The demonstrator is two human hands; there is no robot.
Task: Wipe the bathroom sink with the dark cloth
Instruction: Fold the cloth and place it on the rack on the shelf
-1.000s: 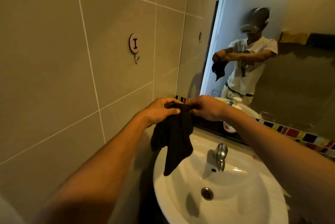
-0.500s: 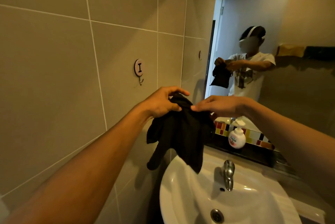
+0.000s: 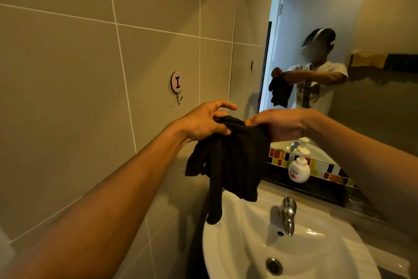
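A dark cloth (image 3: 235, 161) hangs in the air above the back left rim of the white sink (image 3: 321, 254). My left hand (image 3: 204, 120) pinches its top left edge with thumb and lower fingers, while the index finger sticks out. My right hand (image 3: 280, 122) grips the top right edge. The cloth droops in folds, and one long strip reaches down to the sink rim. The basin has a chrome tap (image 3: 288, 214) at the back and a metal drain (image 3: 273, 266) in the bottom.
A white soap pump bottle (image 3: 299, 169) stands on the dark ledge behind the sink. A round hook with the letter I (image 3: 176, 84) hangs on the tiled wall at left. The mirror (image 3: 373, 30) at right reflects the person holding the cloth.
The view tilted up and then steadied. Both hands stayed on the cloth's top edge and spread it slightly wider; it hangs lower and more open than a second ago.
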